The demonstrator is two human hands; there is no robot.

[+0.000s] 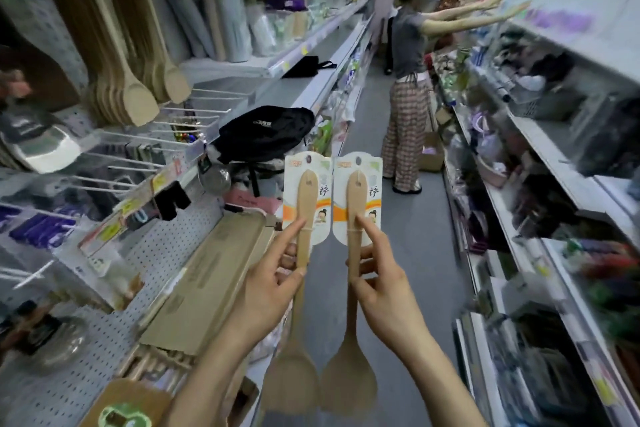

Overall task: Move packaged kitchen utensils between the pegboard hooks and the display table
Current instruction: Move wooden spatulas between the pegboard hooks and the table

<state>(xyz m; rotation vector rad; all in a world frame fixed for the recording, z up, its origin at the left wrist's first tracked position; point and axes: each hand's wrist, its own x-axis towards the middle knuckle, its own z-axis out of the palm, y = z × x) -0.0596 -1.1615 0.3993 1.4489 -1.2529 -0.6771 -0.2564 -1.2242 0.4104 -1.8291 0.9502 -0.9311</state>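
I hold two packaged wooden spatulas upright over the aisle, side by side. My left hand [277, 277] grips the handle of the left wooden spatula [304, 215], whose blade hangs low at the bottom. My right hand [377, 274] grips the handle of the right wooden spatula [356, 215] the same way. Each spatula has a white and orange card at its top end. Empty pegboard hooks [194, 114] stick out at the left, below several hanging wooden spatulas [131, 90]. The display table is not clearly in view.
A black backpack [266, 132] lies on the left shelf beyond the hooks. A cardboard box [214, 274] sits on the lower left ledge. A person [408, 80] stands farther down the narrow aisle, reaching to the right shelves [554, 156].
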